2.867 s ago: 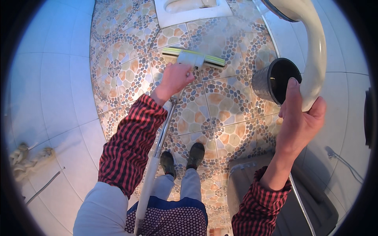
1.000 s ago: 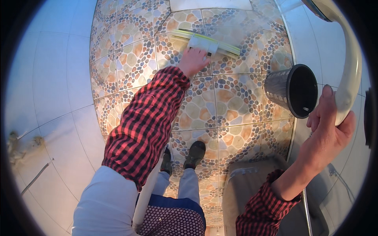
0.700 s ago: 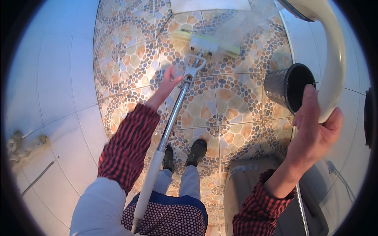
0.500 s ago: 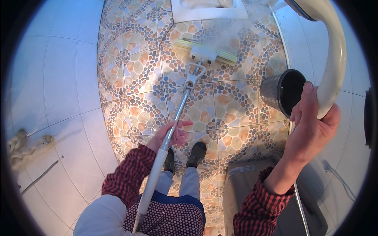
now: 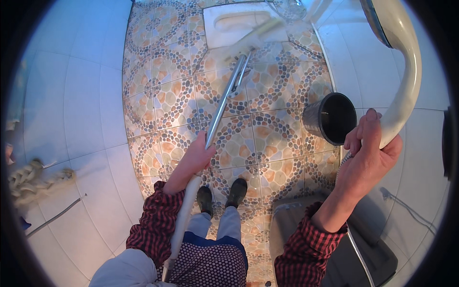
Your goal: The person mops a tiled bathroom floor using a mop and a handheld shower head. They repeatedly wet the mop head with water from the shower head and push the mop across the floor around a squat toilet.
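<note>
Presently, the patterned floor stretches between 2 pale walls. Over its middle slants the mop, blurred far end overlapping the squat toilet in view; the left hand wraps its fingers fully around it. The right hand's fingers curl around the handheld shower. Nearby stand a brown box and a black bin, its contents unclear.

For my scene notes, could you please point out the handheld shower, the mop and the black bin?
Handheld shower (image 5: 413, 76), head view: on its curved cream handle.
Mop (image 5: 225, 100), head view: on its metal pole.
Black bin (image 5: 315, 119), head view: on its outer side wall.
</note>
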Tool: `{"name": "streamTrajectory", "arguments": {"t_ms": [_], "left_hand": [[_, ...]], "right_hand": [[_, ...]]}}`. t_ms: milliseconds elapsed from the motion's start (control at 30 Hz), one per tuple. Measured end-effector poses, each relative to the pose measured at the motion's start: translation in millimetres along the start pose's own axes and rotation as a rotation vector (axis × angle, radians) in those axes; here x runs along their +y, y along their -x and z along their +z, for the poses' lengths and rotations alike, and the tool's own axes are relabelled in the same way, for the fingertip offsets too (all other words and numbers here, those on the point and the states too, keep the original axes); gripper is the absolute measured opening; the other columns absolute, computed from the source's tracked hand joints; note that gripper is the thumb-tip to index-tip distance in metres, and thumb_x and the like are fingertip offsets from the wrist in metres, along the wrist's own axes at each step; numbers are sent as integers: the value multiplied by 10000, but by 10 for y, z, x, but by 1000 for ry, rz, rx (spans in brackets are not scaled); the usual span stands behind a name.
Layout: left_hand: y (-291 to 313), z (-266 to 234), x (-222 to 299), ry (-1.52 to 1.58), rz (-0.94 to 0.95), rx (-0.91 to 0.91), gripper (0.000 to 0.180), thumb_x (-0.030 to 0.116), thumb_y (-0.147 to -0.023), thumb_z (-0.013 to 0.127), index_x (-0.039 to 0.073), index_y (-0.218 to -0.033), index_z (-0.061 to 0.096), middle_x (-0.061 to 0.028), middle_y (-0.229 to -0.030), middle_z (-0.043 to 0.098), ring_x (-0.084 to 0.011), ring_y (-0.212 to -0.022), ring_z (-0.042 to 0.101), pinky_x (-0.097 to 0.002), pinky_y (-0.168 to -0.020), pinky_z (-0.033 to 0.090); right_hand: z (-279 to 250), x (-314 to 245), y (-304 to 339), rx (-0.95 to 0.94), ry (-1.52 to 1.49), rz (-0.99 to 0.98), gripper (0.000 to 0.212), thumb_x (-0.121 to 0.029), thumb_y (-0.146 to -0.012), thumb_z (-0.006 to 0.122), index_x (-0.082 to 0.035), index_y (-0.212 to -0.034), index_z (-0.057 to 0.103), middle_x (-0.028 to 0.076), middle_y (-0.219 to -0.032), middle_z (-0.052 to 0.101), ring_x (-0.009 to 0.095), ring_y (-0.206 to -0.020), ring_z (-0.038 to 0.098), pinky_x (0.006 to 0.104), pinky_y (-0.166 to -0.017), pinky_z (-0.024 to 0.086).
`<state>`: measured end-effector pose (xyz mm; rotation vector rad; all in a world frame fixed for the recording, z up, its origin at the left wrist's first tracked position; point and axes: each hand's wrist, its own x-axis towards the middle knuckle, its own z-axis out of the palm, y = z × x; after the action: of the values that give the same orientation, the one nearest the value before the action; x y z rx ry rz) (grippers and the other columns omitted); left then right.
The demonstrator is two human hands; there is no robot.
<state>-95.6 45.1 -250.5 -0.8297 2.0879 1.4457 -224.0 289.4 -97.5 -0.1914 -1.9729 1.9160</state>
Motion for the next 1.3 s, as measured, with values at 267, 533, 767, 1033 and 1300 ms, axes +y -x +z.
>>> {"name": "streamTrajectory", "arguments": {"t_ms": [267, 533, 767, 1033, 1300], "left_hand": [[-38, 748, -1115, -506, -121, 21, 360, 161, -812, 519, -21, -1081, 362, -294, -877, 598, -452, -842, 598, -528, -718, 458], [-55, 876, -1333, -356, -118, -65, 359, 169, -787, 532, -18, -1058, 390, -270, -877, 604, -436, -848, 598, -516, -746, 454], [-90, 913, -1449, -370, -118, -35, 342, 173, -779, 558, -8, -1019, 396, -257, -857, 607, -436, -832, 598, -516, -737, 453], [-111, 891, -1467, -312, -142, -58, 359, 182, -782, 558, -14, -1032, 391, -254, -856, 604, -444, -849, 591, -518, -728, 452], [-409, 670, -1459, 18, -199, -330, 327, 361, -924, 473, 37, -940, 429, -90, -750, 588, -168, -608, 590, -328, -579, 482]], "right_hand": [[-7, 95, -53, 37, 0, -12, 231, -85, -852, 621, -49, -684, 466, 5, -578, 454, 54, -449, 366, 209, -422, 296], [115, 361, 120, 10, 142, -22, 284, -96, -851, 634, -71, -652, 434, -1, -537, 451, 47, -430, 372, 206, -407, 295], [322, 346, 193, -105, 98, -58, 278, -102, -855, 640, -88, -674, 430, -17, -533, 448, 32, -445, 375, 194, -416, 291], [198, 544, 238, -57, 153, -45, 256, -112, -845, 659, -82, -720, 437, -15, -539, 457, 30, -441, 382, 190, -408, 292], [-42, 702, 213, 25, 199, 14, 261, -116, -834, 675, -75, -722, 443, -10, -537, 461, 34, -434, 385, 191, -400, 289]]}}
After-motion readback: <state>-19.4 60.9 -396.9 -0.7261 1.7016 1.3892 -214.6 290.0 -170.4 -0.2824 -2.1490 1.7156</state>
